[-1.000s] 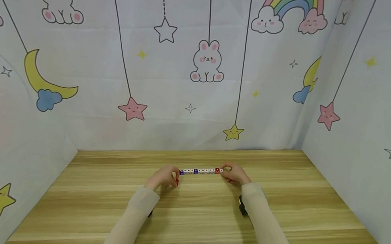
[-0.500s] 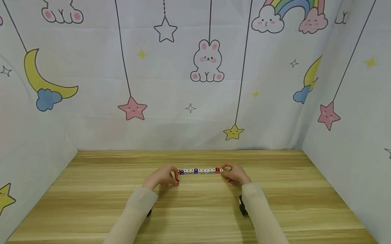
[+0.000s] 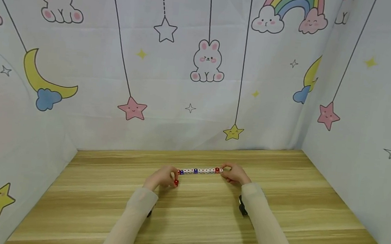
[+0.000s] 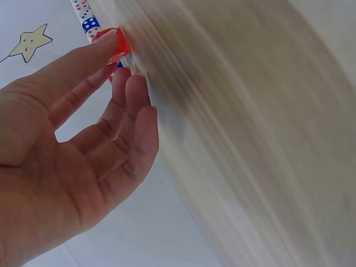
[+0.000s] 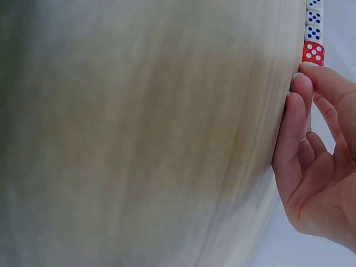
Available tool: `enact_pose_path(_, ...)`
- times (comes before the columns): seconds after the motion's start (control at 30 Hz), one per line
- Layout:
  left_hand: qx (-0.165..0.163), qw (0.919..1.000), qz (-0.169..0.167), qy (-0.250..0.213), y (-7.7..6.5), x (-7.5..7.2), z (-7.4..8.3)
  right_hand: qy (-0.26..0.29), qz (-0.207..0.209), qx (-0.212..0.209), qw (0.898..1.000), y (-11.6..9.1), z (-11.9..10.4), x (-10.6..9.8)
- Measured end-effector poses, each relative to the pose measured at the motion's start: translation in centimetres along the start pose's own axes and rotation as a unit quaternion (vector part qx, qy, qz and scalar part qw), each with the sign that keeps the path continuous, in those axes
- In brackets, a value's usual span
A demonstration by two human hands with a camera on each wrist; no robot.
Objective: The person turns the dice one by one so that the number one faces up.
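A straight row of dice (image 3: pixel 202 171), mostly white with some blue and red ones, runs left to right toward the back of the table. My left hand (image 3: pixel 164 176) is at the row's left end, pinching a loose red die (image 3: pixel 176 183) just in front of it. In the left wrist view this red die (image 4: pixel 120 45) looks see-through, with the thumb over it. My right hand (image 3: pixel 234 174) pinches the white die (image 3: pixel 221 171) at the right end, which the fingers mostly hide in the right wrist view. Beside it sits a red die (image 5: pixel 313 52) with white pips.
The wood-grain table (image 3: pixel 199 225) is bounded by a white cloth backdrop (image 3: pixel 171 79) printed with rabbits, stars and a rainbow. It rises close behind the row and along both sides. Dark wrist devices show under the sleeves (image 3: pixel 255 200).
My left hand has shifted slightly left, and a red die at the row's left end now shows. The loose red die has turned a little between its fingers. The right hand stays put.
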State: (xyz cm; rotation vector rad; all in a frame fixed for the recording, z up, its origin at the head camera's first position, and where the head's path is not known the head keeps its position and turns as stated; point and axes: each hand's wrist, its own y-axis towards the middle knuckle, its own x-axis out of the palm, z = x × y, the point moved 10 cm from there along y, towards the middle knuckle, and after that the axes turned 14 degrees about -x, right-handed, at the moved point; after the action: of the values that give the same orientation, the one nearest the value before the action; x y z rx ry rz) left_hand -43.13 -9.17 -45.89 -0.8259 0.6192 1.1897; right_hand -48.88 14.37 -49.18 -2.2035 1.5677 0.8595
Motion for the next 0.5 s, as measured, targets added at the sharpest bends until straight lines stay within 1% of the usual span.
enact_pose_path(0.13, 0.014, 0.9999, 0.0, 0.001, 0.0, 0.0, 0.1, 0.003, 0.004, -0.002, 1.0, 0.0, 0.0, -0.1)
enact_pose_path(0.23, 0.01, 0.9999, 0.006, 0.007, 0.0, -0.3, -0.2, 0.007, 0.006, -0.002, 1.0, 0.0, 0.0, -0.1)
enact_pose_path(0.3, -0.003, 0.9998, 0.015, 0.013, 0.0, -0.7, -0.6, 0.008, 0.005, -0.003, 1.0, 0.0, 0.1, 0.0)
enact_pose_path(0.4, -0.032, 0.9988, 0.035, 0.013, 0.0, -1.5, -1.5, 0.01, 0.003, -0.005, 1.0, 0.0, 0.1, 0.1)
enact_pose_path(0.5, -0.051, 0.9962, 0.069, 0.017, 0.1, -2.4, -2.3, 0.011, 0.003, -0.005, 1.0, 0.1, 0.1, 0.0)
